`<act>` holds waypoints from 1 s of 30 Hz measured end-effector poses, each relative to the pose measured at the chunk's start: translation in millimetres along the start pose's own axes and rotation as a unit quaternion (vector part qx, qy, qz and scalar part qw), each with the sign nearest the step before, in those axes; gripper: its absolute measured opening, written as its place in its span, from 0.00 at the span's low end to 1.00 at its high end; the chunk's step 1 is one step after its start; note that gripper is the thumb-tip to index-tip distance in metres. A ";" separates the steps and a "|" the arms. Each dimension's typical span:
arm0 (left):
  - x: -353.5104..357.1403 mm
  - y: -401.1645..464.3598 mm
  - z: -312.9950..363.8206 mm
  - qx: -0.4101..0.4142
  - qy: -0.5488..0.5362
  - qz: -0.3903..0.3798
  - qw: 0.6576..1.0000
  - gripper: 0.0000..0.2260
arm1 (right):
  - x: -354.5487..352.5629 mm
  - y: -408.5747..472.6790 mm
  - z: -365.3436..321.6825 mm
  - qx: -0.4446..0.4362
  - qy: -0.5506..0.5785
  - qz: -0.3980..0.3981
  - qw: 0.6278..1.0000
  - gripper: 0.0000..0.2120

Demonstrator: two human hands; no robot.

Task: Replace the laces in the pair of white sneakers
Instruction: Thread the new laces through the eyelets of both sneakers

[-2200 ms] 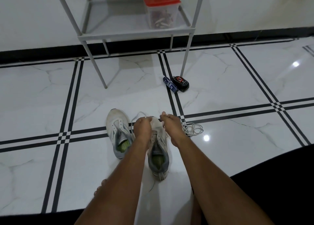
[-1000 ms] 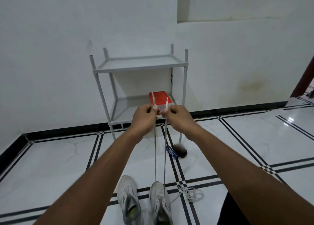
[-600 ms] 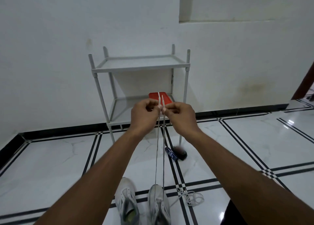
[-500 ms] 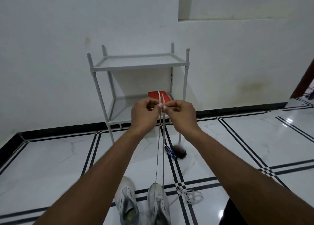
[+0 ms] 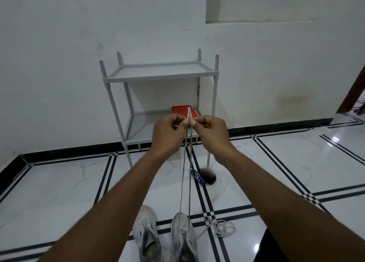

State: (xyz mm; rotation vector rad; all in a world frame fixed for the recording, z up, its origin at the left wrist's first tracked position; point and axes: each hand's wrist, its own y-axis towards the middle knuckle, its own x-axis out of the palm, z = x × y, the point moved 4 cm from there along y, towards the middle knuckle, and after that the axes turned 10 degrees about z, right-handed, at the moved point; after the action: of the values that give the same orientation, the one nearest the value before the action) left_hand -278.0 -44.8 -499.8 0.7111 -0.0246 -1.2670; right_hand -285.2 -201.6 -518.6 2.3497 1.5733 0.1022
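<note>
Both hands, the left hand (image 5: 167, 132) and right hand (image 5: 212, 132), pinch the two tips of the thin white lace (image 5: 186, 172) raised taut from the right-side white sneaker (image 5: 183, 238) on the tiled floor (image 5: 59, 182), apparently evening its ends; crossing through the next eyelets should follow.

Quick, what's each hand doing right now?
Left hand: pinches one end of the lace.
Right hand: pinches the other end of it.
</note>
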 end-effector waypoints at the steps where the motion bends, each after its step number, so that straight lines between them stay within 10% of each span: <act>1: -0.4 0.2 0.2 0.004 -0.001 -0.001 1.000 0.06 | 0.1 0.4 0.4 -0.001 0.002 -0.001 1.000 0.04; 13: 0.9 -11.6 -27.6 -0.067 -0.033 -0.036 0.997 0.06 | -6.3 -2.7 27.0 0.039 -0.039 0.005 0.998 0.01; 21: 15.6 -48.0 -127.0 -0.070 0.181 -0.075 0.978 0.05 | -1.0 -48.2 126.0 0.107 -0.153 -0.040 0.981 0.08; 26: 46.7 -99.2 -200.7 -0.231 0.274 -0.094 0.929 0.31 | 18.1 -90.3 222.5 0.205 -0.168 -0.080 0.961 0.09; 30: 91.3 -177.3 -263.8 -0.341 0.252 -0.241 0.873 0.12 | 29.3 -124.7 289.9 0.251 -0.190 -0.102 0.943 0.08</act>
State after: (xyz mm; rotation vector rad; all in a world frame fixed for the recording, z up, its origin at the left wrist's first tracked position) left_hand -296.4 -20.6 -829.1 0.4073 1.0417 -1.3929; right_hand -318.2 -193.9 -833.7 2.3277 1.7721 -0.8430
